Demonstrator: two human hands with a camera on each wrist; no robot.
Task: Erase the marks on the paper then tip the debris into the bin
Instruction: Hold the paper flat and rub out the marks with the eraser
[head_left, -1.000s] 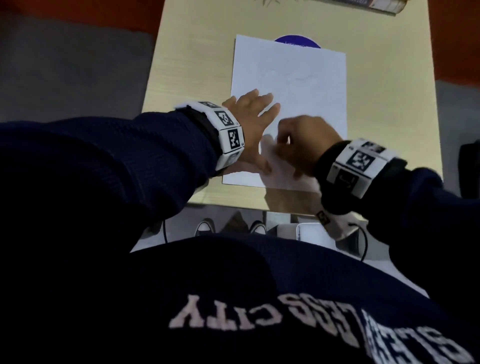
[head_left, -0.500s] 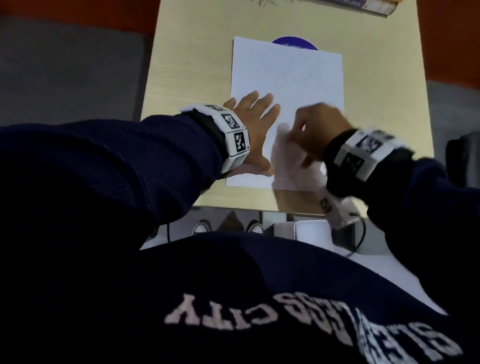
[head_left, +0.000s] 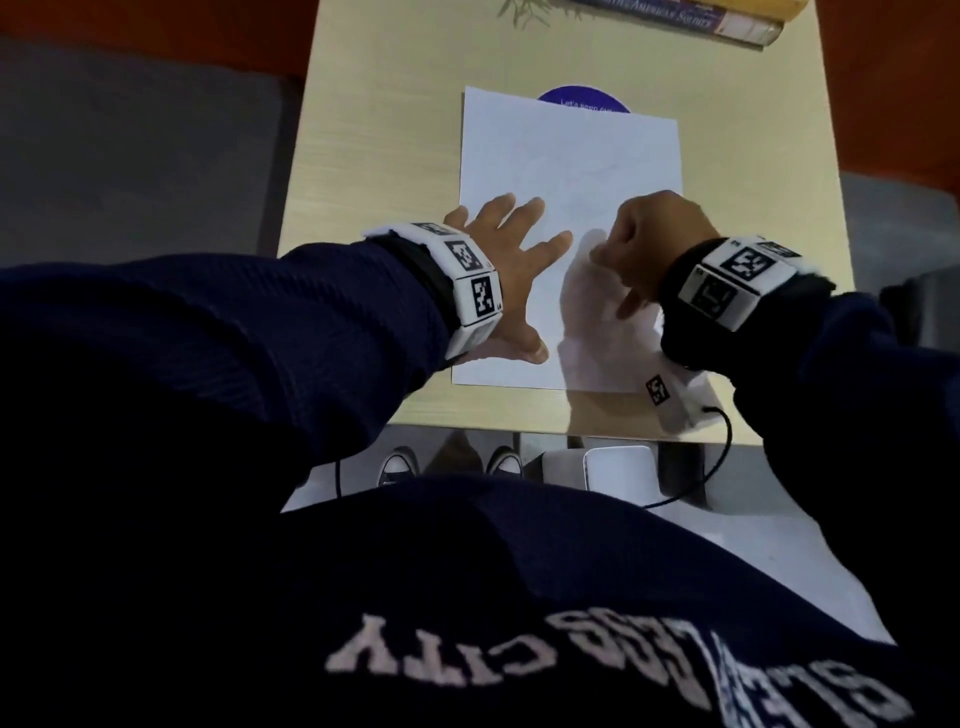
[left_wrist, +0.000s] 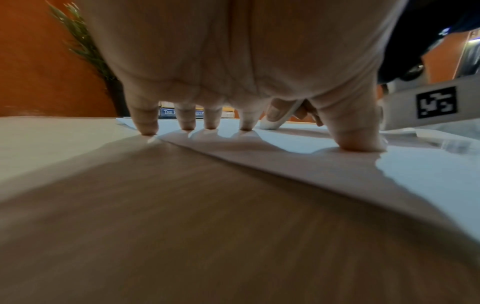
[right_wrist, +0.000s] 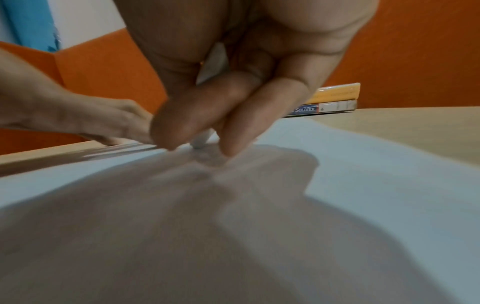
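2 hands on paper (head_left: 571, 171): left hand (head_left: 511, 270) flat; right hand (head_left: 657, 234) pinches eraser (right_wrist: 205, 137).

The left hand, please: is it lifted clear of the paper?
No, the left hand presses its spread fingertips down on the paper, as the left wrist view shows.

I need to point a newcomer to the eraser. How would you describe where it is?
On the wooden table lies a white paper. At its near right, the right hand pinches the eraser, a white stub pressed onto the sheet, unlike the flat left hand beside it.
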